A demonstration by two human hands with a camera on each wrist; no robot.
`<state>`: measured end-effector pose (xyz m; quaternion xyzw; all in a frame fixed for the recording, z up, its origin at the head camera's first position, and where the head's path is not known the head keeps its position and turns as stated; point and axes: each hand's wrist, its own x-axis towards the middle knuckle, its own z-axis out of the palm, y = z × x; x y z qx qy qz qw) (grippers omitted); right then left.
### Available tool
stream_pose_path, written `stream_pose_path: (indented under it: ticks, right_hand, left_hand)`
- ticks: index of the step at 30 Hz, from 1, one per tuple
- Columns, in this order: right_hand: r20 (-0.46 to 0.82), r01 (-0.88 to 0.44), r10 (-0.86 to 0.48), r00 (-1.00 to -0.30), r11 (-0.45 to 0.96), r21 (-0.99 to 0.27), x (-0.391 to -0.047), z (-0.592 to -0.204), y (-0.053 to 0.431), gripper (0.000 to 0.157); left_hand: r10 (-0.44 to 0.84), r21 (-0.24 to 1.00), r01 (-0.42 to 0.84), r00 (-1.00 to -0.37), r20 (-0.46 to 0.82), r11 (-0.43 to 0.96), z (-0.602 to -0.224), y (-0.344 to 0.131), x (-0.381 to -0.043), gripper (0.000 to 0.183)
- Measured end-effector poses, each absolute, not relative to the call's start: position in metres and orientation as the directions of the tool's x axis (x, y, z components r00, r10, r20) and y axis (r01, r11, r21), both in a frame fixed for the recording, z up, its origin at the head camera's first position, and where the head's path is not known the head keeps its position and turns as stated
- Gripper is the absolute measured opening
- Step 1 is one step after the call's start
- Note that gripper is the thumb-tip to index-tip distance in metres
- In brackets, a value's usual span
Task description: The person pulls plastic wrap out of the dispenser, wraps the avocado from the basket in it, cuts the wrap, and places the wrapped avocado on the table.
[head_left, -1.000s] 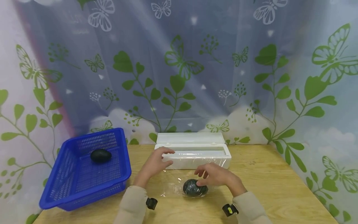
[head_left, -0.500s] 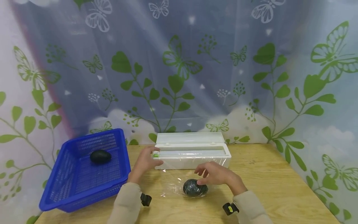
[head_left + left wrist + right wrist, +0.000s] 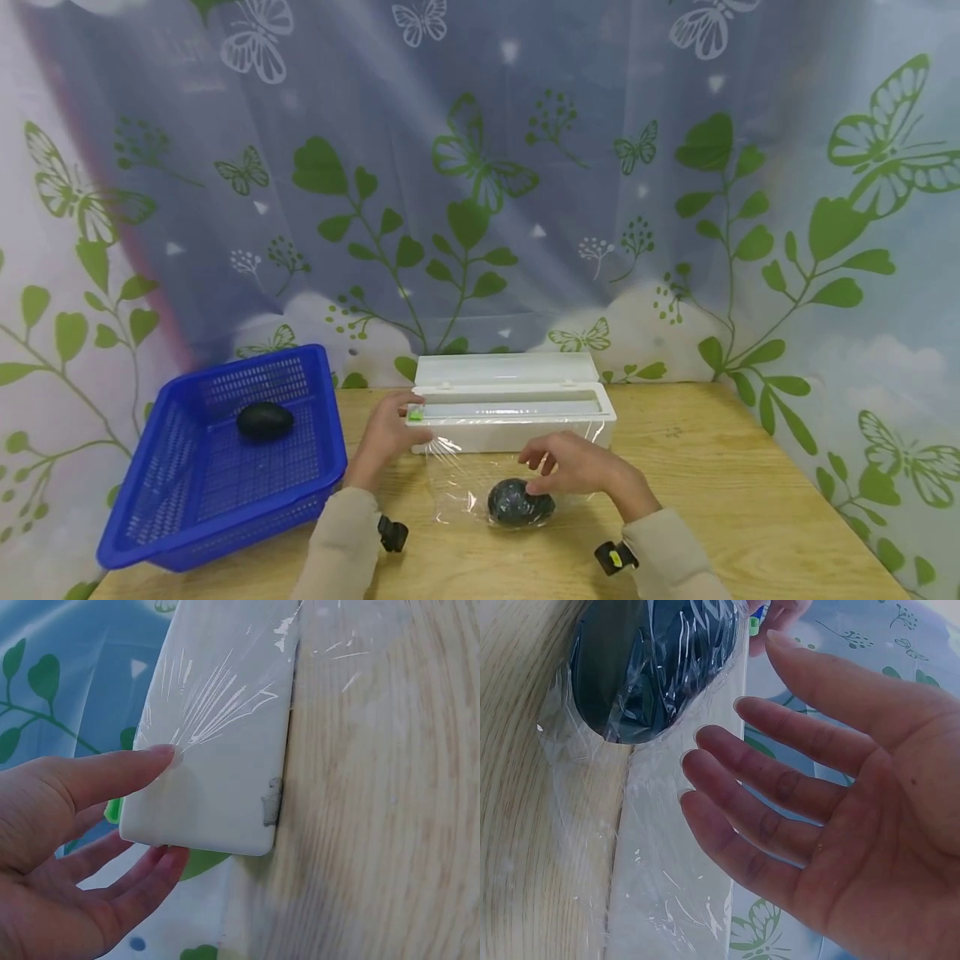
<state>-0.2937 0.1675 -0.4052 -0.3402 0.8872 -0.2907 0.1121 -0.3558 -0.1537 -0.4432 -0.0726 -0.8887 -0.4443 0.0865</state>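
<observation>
Fingers [image 3: 754, 810] of the right hand [image 3: 577, 465] loosely bent, empty, beside the dark oval object [image 3: 513, 504]

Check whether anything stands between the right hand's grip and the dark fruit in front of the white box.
Yes: clear film covers at least part of the dark fruit, so the right hand's grip would probably meet film there first. Nothing else visible stands between them.

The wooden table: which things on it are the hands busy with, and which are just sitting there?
Part of the job:
white box, at the left hand
clear film
film-covered dark oval, by the right hand

Seemingly just sitting there:
blue basket
second dark oval, inside the basket
</observation>
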Motion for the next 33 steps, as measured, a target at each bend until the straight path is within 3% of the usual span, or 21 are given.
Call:
stream_pose_path:
  ticks: [16, 33]
  right_hand:
    - [-0.006, -0.535, -0.660, -0.751, 0.614, -0.580, -0.293, -0.403, 0.162, 0.036]
    - [0.117, -0.718, -0.752, -0.649, 0.554, -0.421, -0.327, -0.381, 0.103, 0.031]
  left_hand:
    - [-0.035, 0.889, 0.091, -0.992, 0.119, 0.449, -0.451, -0.159, -0.360, 0.071]
    - [-0.052, 0.882, 0.076, -0.992, 0.113, 0.465, -0.451, -0.159, -0.360, 0.070]
